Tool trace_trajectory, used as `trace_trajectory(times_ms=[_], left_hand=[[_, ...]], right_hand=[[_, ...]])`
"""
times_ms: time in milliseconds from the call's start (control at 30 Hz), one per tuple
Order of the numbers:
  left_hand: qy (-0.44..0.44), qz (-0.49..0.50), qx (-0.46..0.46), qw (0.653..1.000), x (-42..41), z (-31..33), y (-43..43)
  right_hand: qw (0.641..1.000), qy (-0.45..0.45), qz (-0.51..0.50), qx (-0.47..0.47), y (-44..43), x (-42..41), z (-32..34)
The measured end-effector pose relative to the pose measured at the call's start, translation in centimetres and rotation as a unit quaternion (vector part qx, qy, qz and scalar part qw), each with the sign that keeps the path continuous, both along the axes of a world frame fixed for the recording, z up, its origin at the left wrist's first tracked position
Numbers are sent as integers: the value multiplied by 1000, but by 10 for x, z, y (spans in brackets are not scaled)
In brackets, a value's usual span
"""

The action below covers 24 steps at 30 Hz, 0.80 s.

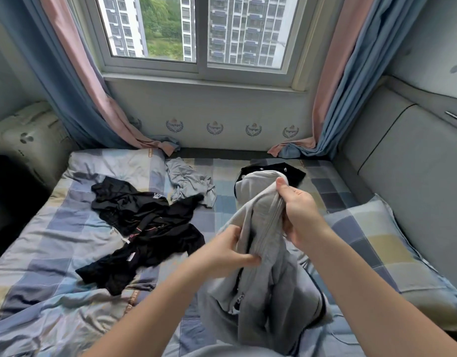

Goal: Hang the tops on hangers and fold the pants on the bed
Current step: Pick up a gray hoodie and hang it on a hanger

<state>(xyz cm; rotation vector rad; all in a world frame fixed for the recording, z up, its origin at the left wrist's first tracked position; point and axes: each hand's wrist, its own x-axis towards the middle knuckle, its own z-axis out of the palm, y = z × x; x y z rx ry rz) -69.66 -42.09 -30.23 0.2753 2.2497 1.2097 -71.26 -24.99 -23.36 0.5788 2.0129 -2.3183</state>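
A grey zip-up top (263, 287) hangs in front of me above the bed (54, 228). My right hand (299, 215) grips its upper edge beside the zipper, thumb up. My left hand (227, 253) pinches the fabric lower on the left side of the zipper. A heap of black garments (145, 228) lies spread on the left half of the bed. A crumpled light grey garment (188, 184) lies behind it. A folded black garment (294, 171) rests at the far side, partly hidden by the grey top. No hanger is visible.
The bed has a checked blue, grey and yellow cover. A matching pillow (392, 253) lies at the right against a grey padded headboard (402, 155). Curtains (93, 99) hang on both sides of the window and pool on the bed's far edge.
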Motion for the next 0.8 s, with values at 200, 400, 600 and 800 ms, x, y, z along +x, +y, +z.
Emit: trace_trajectory(times_ms=[200,400,600,800], left_hand=[[131,91,7,987,1,-30,2],[187,142,63,970,-4,-30,-12],[178,188,161,952,-22,-3,-33],[152,324,253,899,-21,34,-44]], right_hand=[[1000,-6,19,-8,0,3,19],[998,-2,66,18,0,4,22],[992,-21,45,117,20,-20,16],[977,32,45,206,23,-14,-5]])
